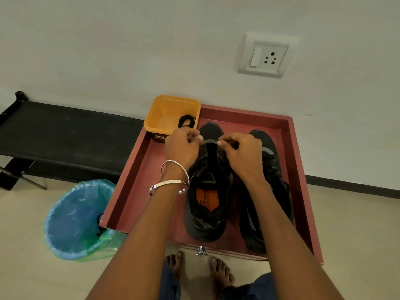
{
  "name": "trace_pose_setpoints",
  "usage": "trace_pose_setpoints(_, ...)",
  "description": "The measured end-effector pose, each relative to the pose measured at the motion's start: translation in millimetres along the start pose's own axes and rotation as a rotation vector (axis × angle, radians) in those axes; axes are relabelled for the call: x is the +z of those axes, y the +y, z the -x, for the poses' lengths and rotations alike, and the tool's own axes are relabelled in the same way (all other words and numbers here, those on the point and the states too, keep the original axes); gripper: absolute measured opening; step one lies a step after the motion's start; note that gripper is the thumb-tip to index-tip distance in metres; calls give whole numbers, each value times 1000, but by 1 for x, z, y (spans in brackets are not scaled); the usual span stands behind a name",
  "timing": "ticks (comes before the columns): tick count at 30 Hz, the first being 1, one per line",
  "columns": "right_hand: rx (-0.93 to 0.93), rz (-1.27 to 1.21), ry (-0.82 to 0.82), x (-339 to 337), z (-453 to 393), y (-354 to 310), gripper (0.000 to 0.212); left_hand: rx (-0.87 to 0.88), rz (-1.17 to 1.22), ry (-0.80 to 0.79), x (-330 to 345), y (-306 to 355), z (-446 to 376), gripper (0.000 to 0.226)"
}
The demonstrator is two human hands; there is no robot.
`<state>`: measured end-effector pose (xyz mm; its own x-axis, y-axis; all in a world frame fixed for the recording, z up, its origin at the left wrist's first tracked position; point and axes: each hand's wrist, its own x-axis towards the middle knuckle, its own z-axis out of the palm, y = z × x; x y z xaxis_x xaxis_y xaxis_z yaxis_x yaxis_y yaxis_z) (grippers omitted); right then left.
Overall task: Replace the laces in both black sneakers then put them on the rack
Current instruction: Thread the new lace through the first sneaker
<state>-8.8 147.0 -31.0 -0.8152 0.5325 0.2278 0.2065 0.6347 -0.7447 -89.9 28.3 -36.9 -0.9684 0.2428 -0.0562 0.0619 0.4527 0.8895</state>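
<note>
At centre frame the unlaced sneaker (206, 191) sits in the red tray (138, 176), its mate (268, 180) just right. We judge the lace (209, 141) limp and light, best pinched near its ends. Our left hand (181, 146) and right hand (242, 152), fingers curled, each pinch it across the lowest eyelets. A spare lace (186, 121) lies coiled in the yellow tub (160, 114).

Matt black mesh sneakers (207, 191) sit in a smooth, painted reddish drawer (134, 174).
A glossy yellow plastic tub (160, 113) holds a dull cloth lace (186, 121); polished metal bangles (173, 180) and a chrome knob (201, 250) shine, beside a thin, crinkled translucent plastic bin liner (75, 217) and smooth, pale floor tiles (21, 256).
</note>
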Motion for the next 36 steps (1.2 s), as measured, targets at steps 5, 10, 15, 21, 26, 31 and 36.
trace_pose_setpoints(5,82,-54,-6,5,0,7,5,-112,-163,-260,-1,-6,3,55)
trace_pose_setpoints(10,97,-37,-55,13,1,7,5,-164,-135,-250,-3,-5,4,57)
trace_pose_setpoints(15,123,47,-119,23,3,6,7,-201,-118,-259,-8,-4,9,50)
trace_pose_setpoints(21,210,34,-126,36,2,4,5,-200,-132,-251,-14,-4,10,41)
trace_pose_setpoints(26,355,-114,-73,40,5,2,3,-224,-60,-294,-20,-6,10,42)
trace_pose_setpoints(31,405,-62,-10,47,9,-4,5,-238,-21,-331,-22,-7,10,44)
trace_pose_setpoints(36,460,-148,-57,48,8,-5,16,-223,-14,-353,-23,-7,9,43)
